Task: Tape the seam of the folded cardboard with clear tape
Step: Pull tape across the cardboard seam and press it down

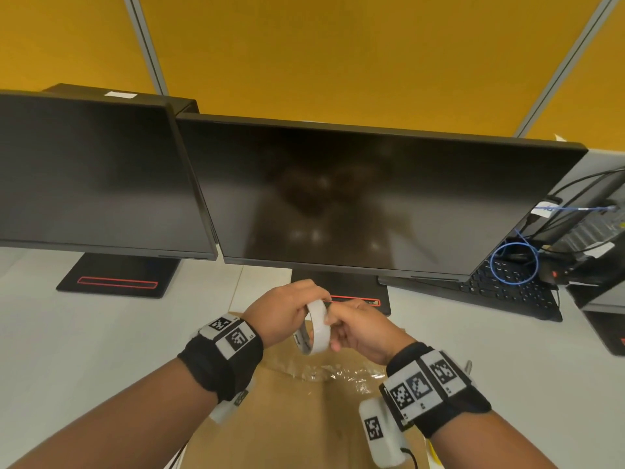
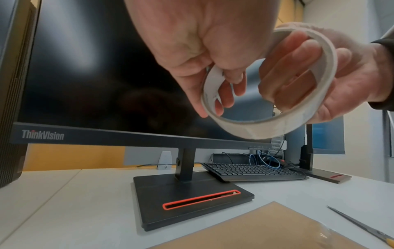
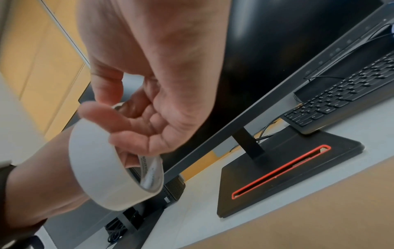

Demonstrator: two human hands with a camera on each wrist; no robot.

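1. Evidently both hands hold the thin white ring-shaped roll of clear tape (image 1: 317, 328) in the air above the far end of the flat brown folded cardboard (image 1: 291, 421), which lies on the desk (image 1: 84, 336) in front of the person.
2. Left hand (image 1: 287, 309) grips the roll from the left, its fingers (image 2: 226, 94) curled through the ring's hollow; judging by this hold, it serves to steady the roll.
3. Right hand (image 1: 363, 330) closes on the roll from the other side, fingers (image 2: 298, 55) wrapped over the rim and thumb (image 3: 100, 112) lying on the outer band. I judge it is feeling for the tape's loose end; whether an end is lifted cannot be told.
4. Crinkled clear film (image 1: 341, 374) already glints across the cardboard under the hands, likely tape laid on the seam, though the seam itself is not plain to see.
5. Grey metal scissors (image 2: 362, 225) lie on the desk just beside the cardboard's right edge, presumably handy for cutting the strip.
6. White and smooth, the desk also carries two dark black-framed monitors (image 1: 355, 194) on black bases with red-edged slots (image 2: 192, 200), plus a black keyboard (image 2: 251, 171) and a coiled blue cable (image 1: 514, 262).
7. Mustard-yellow partition panels (image 1: 321, 52) with grey metal posts close off the space behind.
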